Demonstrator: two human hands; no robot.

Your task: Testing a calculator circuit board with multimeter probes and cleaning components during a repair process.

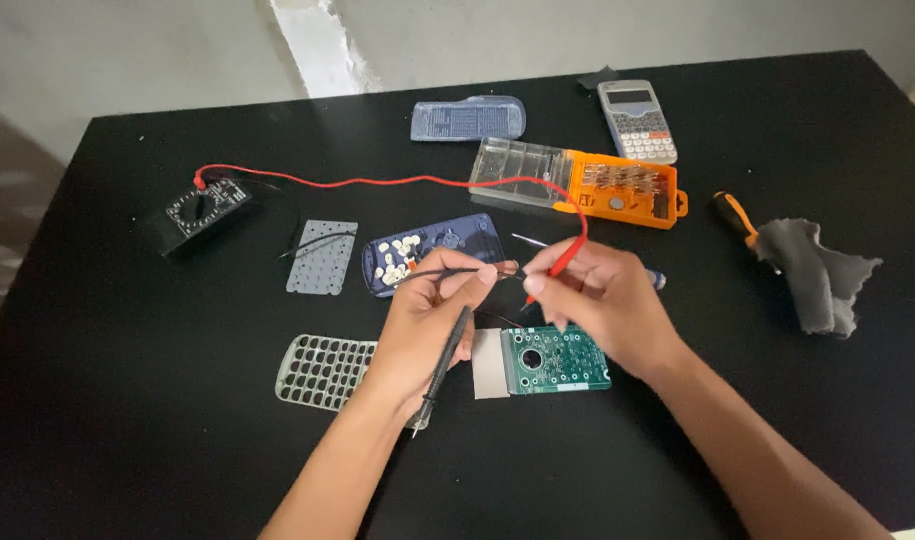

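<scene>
My left hand grips a black multimeter probe that points down toward me. My right hand pinches a red probe whose red wire runs back to a black multimeter at the left. Both hands meet at the fingertips above a green circuit board with a pale display panel at its left end.
Nearby lie a blue case half holding white keys, a grey key mat, a clear key grid, an orange bit box, a grey calculator, a blue cover, a screwdriver and a grey cloth.
</scene>
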